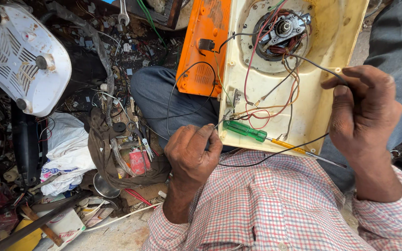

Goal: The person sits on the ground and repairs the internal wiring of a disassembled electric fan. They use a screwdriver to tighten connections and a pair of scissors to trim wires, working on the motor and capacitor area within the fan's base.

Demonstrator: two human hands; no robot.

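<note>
Head view — cream casing (322, 69) holds motor (282, 30), wires (275, 100), screwdriver (257, 135).

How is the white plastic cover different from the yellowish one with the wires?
The white cover lies off to the side untouched; the cream casing rests on the person's lap. The white cover shows vent slots and round feet; the cream casing shows a motor and loose wires. Both are plastic appliance shells.

White vented plastic base (23, 58) upper left; crumpled white bag (68, 151); metal bowl (104, 188); scattered scrap.
</note>
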